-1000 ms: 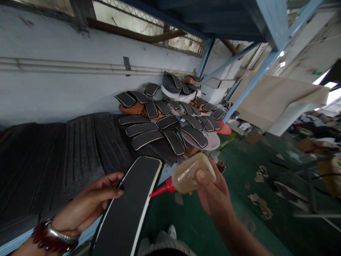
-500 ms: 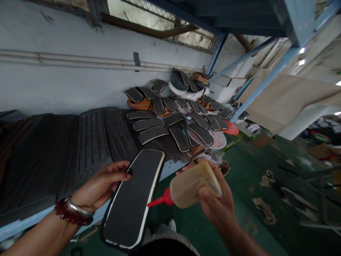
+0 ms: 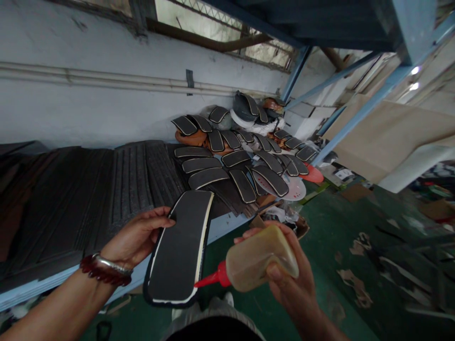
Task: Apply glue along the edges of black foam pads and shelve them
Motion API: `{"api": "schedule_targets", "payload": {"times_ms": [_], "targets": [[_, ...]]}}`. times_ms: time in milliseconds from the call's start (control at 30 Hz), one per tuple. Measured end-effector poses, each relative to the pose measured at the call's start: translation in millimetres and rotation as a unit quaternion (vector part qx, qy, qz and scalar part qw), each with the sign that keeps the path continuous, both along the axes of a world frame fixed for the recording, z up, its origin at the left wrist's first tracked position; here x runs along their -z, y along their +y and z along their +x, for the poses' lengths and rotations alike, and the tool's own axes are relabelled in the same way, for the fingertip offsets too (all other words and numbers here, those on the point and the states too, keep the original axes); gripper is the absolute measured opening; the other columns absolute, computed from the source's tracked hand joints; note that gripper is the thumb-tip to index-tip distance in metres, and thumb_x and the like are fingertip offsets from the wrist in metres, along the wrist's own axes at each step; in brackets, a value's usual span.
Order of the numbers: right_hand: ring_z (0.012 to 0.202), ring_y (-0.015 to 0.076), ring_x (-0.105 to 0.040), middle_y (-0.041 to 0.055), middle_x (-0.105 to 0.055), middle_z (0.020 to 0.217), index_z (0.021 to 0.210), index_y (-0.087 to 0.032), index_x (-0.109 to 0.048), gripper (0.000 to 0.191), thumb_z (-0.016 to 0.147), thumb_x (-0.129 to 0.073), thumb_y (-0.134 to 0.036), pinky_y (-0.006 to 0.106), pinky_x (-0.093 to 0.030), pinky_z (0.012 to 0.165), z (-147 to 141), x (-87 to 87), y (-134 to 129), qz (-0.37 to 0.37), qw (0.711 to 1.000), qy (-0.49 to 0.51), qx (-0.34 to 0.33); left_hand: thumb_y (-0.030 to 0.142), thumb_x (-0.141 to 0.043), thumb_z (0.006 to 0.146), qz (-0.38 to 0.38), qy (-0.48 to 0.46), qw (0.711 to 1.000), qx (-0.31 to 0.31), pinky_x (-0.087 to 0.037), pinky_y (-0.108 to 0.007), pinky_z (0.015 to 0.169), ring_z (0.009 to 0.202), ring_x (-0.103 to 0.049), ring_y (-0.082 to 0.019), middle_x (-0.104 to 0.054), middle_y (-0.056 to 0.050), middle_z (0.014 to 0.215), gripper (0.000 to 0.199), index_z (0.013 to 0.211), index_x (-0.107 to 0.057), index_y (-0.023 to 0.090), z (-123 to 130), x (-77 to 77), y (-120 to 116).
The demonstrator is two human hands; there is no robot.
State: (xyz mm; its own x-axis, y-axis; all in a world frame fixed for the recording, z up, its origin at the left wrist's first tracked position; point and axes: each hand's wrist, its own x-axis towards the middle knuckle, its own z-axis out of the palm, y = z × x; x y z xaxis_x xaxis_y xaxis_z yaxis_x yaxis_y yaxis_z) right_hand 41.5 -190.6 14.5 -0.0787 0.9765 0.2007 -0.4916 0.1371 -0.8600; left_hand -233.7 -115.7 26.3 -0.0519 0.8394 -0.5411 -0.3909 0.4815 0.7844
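In my left hand (image 3: pixel 142 234) is a long black panel (image 3: pixel 181 246) with rounded corners, pinched by its left edge between thumb and fingers. A pale line of glue runs around the panel's border. My right hand (image 3: pixel 289 270) wraps round a squeeze glue bottle (image 3: pixel 261 259), tilted on its side, with yellowish contents. Its red nozzle (image 3: pixel 209 279) points left, and the tip meets the pale line near the panel's lower right corner. The thumb presses into the bottle's side.
Several similar pale-edged black panels (image 3: pixel 208 178) lie spread over a heap by the wall. Stacked dark sheets (image 3: pixel 88 189) fill the bench's left part. A blue metal frame (image 3: pixel 369 102) rises at right. Scraps (image 3: pixel 355 286) litter the green floor.
The nozzle tip has gone down along the panel's right edge to its lower corner. The panel has tilted and shifted slightly, its lower end now higher in view.
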Motion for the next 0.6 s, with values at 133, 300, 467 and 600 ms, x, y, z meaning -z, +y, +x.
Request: {"api": "schedule_targets", "payload": {"times_ms": [133, 300, 467, 600], "targets": [[0.107, 0.0349, -0.066, 0.0119, -0.066, 0.117, 0.13, -0.03, -0.052, 0.05, 0.087, -0.078, -0.033, 0.05, -0.057, 0.085, 2, 1.2, 3, 0.017, 1.0, 0.012, 0.006, -0.008, -0.064, 0.058, -0.007, -0.005, 0.997, -0.071, -0.059, -0.023, 0.047, 0.048, -0.068, -0.017, -0.071, -0.002, 0.059, 0.026, 0.069, -0.066, 0.015, 2, -3.8, 1], [0.106, 0.0359, -0.066, 0.0116, -0.067, 0.115, 0.126, -0.029, -0.057, 0.046, 0.086, -0.079, -0.032, 0.051, -0.057, 0.085, 3, -2.7, 5, 0.017, 0.998, 0.031, 0.056, -0.008, -0.056, 0.067, -0.011, -0.054, 0.995, -0.081, -0.059, -0.025, 0.047, 0.046, -0.066, -0.017, -0.07, -0.004, 0.058, 0.024, 0.065, -0.064, 0.014, 3, -2.4, 0], [0.109, 0.0373, -0.064, 0.0135, -0.066, 0.116, 0.127, -0.026, -0.055, 0.052, 0.082, -0.081, -0.033, 0.054, -0.055, 0.087, 10, -5.4, 8, 0.003, 0.989, 0.015, 0.144, -0.008, -0.047, 0.076, -0.035, -0.079, 0.988, -0.13, -0.059, -0.026, 0.045, 0.044, -0.065, -0.017, -0.069, -0.005, 0.054, 0.03, 0.066, -0.065, 0.014, 10, 2.3, -3], [0.109, 0.0363, -0.064, 0.0144, -0.066, 0.115, 0.129, -0.025, -0.054, 0.052, 0.083, -0.078, -0.032, 0.054, -0.055, 0.088, 14, -3.2, 15, 0.015, 0.98, 0.019, 0.195, -0.01, -0.046, 0.075, -0.032, -0.112, 0.979, -0.168, -0.06, -0.024, 0.046, 0.048, -0.068, -0.018, -0.072, -0.007, 0.058, 0.031, 0.071, -0.066, 0.012, 19, 4.4, -5]]}}
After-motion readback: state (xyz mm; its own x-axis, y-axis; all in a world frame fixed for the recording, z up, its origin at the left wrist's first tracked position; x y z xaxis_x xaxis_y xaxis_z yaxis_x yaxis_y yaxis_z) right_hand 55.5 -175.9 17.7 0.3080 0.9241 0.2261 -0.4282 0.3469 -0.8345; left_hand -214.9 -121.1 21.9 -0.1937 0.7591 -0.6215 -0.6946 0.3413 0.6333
